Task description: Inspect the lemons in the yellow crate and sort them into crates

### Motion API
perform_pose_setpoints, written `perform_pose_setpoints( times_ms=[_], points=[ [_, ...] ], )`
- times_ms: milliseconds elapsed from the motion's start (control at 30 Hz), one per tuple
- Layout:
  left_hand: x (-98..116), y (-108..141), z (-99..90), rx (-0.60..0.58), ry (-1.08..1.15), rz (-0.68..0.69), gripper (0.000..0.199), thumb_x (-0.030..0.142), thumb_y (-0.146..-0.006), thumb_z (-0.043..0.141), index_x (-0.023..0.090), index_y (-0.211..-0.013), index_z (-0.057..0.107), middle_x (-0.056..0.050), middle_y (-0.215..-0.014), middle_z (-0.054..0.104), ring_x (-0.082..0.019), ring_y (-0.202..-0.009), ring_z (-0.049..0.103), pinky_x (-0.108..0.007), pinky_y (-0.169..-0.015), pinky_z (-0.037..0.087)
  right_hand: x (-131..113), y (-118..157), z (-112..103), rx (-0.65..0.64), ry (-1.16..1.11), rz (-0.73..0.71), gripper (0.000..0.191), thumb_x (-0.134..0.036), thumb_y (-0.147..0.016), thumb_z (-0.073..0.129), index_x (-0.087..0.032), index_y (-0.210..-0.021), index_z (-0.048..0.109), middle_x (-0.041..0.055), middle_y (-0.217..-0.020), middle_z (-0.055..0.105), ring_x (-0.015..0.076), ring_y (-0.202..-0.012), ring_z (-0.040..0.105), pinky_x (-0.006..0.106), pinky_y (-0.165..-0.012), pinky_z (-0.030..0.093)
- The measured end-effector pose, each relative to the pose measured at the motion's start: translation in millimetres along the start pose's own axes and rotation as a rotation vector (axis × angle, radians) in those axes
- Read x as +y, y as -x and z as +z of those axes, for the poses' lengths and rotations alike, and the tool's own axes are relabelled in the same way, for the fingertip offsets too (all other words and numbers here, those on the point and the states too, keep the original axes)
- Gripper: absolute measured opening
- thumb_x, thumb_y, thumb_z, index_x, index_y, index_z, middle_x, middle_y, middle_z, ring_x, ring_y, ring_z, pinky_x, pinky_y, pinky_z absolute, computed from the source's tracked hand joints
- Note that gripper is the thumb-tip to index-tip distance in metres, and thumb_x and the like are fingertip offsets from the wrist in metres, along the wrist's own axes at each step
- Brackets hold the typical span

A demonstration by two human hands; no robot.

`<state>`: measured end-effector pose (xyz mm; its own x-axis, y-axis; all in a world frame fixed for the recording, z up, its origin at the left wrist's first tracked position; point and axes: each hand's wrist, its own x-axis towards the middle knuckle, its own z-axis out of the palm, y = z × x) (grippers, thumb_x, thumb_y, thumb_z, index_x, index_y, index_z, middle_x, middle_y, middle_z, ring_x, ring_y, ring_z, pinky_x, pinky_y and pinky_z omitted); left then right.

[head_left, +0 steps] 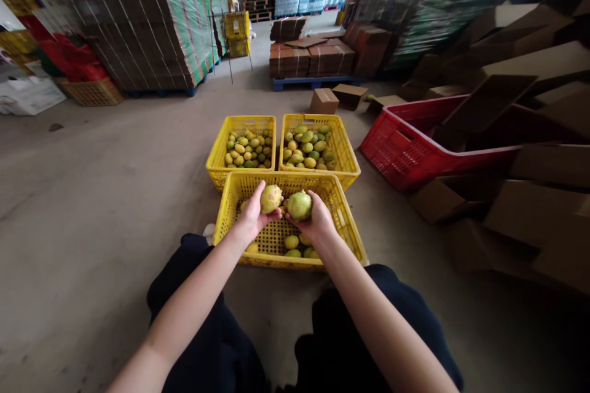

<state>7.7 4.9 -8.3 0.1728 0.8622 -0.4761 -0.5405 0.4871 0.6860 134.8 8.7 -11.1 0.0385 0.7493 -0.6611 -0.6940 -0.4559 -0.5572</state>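
My left hand is closed around a yellow lemon with brown blemishes on its skin. In my right hand is a rounder, greener lemon, its small nub pointing up. Both hands are side by side above the nearest yellow crate, fingertips almost meeting. Several lemons lie on that crate's perforated floor, mostly toward the near right. My hands and forearms hide part of the crate's inside.
Two more yellow crates, one at left and one at right, stand just beyond, holding many lemons. A red crate and heaped cardboard boxes occupy the right. Farther off are flattened cartons on a blue pallet and wrapped stacks.
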Motion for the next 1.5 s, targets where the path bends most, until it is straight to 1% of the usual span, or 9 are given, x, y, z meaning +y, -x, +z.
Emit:
perform_pose_setpoints(
  times_ms=[200, 467, 600, 833, 933, 1067, 1267, 1367, 1500],
  points=[
    [-1, 4, 1.0, -0.110, -0.019, 0.063, 0.016, 0.028, -0.079, 0.063, 0.014, -0.082, 0.059, -0.001, -0.074, 0.063, -0.006, -0.045, 0.053, -0.019, -0.044, 0.050, -1, 4, 0, -0.064, -0.004, 0.001, 0.012, -0.030, -0.084, 0.048, -0.020, -0.077, 0.051, -0.0014, -0.053, 0.058, 0.0156, -0.046, 0.057, 0.027, -0.041, 0.050],
    [2, 3, -0.1, -0.041, 0.064, 0.011, 0.029, 0.038, -0.086, 0.050, 0.012, -0.075, 0.058, -0.006, -0.061, 0.063, -0.008, -0.045, 0.054, -0.019, -0.047, 0.047, -2, 6, 0, -0.120, 0.037, 0.026, 0.025, -0.031, -0.087, 0.043, -0.016, -0.072, 0.054, 0.0060, -0.055, 0.064, 0.0164, -0.046, 0.059, 0.024, -0.038, 0.046],
    [1, 1, 0.3, -0.055, 0.059, -0.008, 0.033, 0.036, -0.089, 0.043, 0.010, -0.078, 0.061, -0.007, -0.063, 0.064, -0.010, -0.045, 0.055, -0.020, -0.046, 0.046, -3, 7, -1, -0.116, 0.017, 0.066, 0.027, -0.032, -0.088, 0.041, -0.016, -0.073, 0.055, 0.0054, -0.054, 0.065, 0.0166, -0.046, 0.060, 0.024, -0.038, 0.045],
    [5, 7, 0.4, -0.077, 0.106, 0.303, 0.030, 0.028, -0.082, 0.041, 0.011, -0.086, 0.066, -0.005, -0.072, 0.066, -0.009, -0.040, 0.051, -0.022, -0.040, 0.042, -7, 9, -3, -0.326, -0.084, 0.001, 0.028, -0.027, -0.082, 0.042, -0.010, -0.092, 0.063, 0.0104, -0.071, 0.070, 0.0178, -0.053, 0.063, 0.028, -0.045, 0.052],
    [8, 7, -0.7, -0.054, 0.297, 0.223, 0.030, 0.028, -0.082, 0.042, 0.009, -0.084, 0.066, -0.006, -0.068, 0.065, -0.011, -0.050, 0.058, -0.022, -0.050, 0.049, -7, 9, -3, -0.427, -0.075, -0.007, 0.030, -0.029, -0.081, 0.047, -0.009, -0.096, 0.063, 0.0112, -0.074, 0.071, 0.0172, -0.054, 0.063, 0.025, -0.042, 0.050],
    [7, 2, -0.1, -0.060, 0.578, 0.152, 0.025, 0.019, -0.082, 0.043, 0.010, -0.087, 0.065, -0.007, -0.074, 0.067, -0.015, -0.075, 0.066, -0.026, -0.074, 0.055, -3, 7, -3, -0.491, -0.119, -0.014, 0.029, -0.032, -0.081, 0.049, -0.009, -0.090, 0.064, 0.0094, -0.065, 0.067, 0.0144, -0.048, 0.059, 0.020, -0.035, 0.044],
    [4, -1, 5.1, -0.069, 0.632, 0.245, 0.024, 0.017, -0.082, 0.044, 0.012, -0.088, 0.067, -0.006, -0.082, 0.069, -0.016, -0.087, 0.066, -0.033, -0.089, 0.052, 1, 6, -2, -0.535, -0.315, -0.065, 0.019, -0.022, -0.073, 0.058, -0.014, -0.088, 0.064, 0.0065, -0.075, 0.069, 0.0174, -0.069, 0.066, 0.025, -0.056, 0.055],
    [4, 0, 9.4, -0.068, 0.606, 0.256, 0.024, 0.018, -0.081, 0.045, 0.013, -0.086, 0.068, -0.005, -0.080, 0.069, -0.015, -0.081, 0.066, -0.030, -0.085, 0.051, 2, 5, 1, -0.522, -0.356, -0.119, 0.021, -0.019, -0.073, 0.059, -0.018, -0.094, 0.064, 0.0032, -0.084, 0.071, 0.0167, -0.074, 0.067, 0.027, -0.059, 0.056],
    [1, -2, 17.4, -0.068, 0.521, 0.309, 0.027, 0.024, -0.081, 0.044, 0.013, -0.077, 0.068, -0.005, -0.073, 0.067, -0.014, -0.070, 0.064, -0.027, -0.073, 0.051, 6, 1, 8, -0.505, -0.416, -0.098, 0.015, -0.028, -0.077, 0.058, -0.018, -0.087, 0.063, 0.0023, -0.082, 0.070, 0.0146, -0.068, 0.065, 0.025, -0.056, 0.055]
  ],
)
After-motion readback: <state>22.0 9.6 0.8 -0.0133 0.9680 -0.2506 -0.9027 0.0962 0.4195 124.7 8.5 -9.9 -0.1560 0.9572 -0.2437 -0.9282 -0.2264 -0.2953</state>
